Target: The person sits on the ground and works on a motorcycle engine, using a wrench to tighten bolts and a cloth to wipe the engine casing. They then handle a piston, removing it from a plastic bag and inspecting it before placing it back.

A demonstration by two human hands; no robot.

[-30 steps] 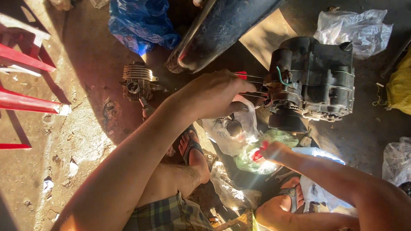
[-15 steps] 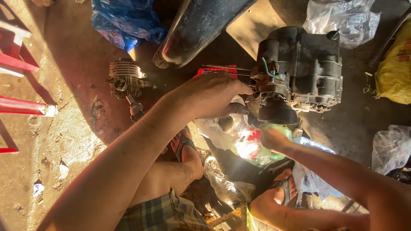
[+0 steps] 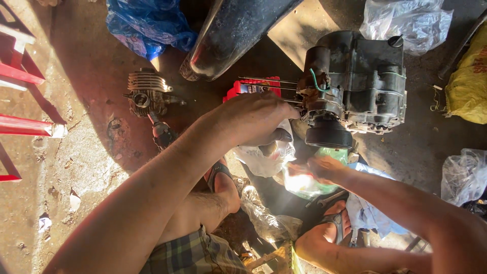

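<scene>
In the head view, your left hand (image 3: 253,119) sits at the centre of the frame, fingers curled down and closed over something dark at the left end of the engine block (image 3: 357,83); what exactly it grips is hidden under the knuckles. The engine block lies on the ground in the upper right, dark and grimy, with long bare studs (image 3: 266,81) sticking out toward the left and a green wire (image 3: 317,81) looped at its near corner. Your right hand (image 3: 322,167) is lower, just right of centre, below the block's round black cover (image 3: 328,136), fingers bent around a bright, sunlit plastic bag (image 3: 302,182); you cannot tell how firmly it holds. A red container (image 3: 251,87) lies just behind the studs. A finned cylinder head (image 3: 148,91) rests well apart in the upper left, near a blue plastic bag (image 3: 149,23). A black curved fender (image 3: 233,28) crosses the top centre. Your sandalled foot (image 3: 223,185) is planted below the left hand.
</scene>
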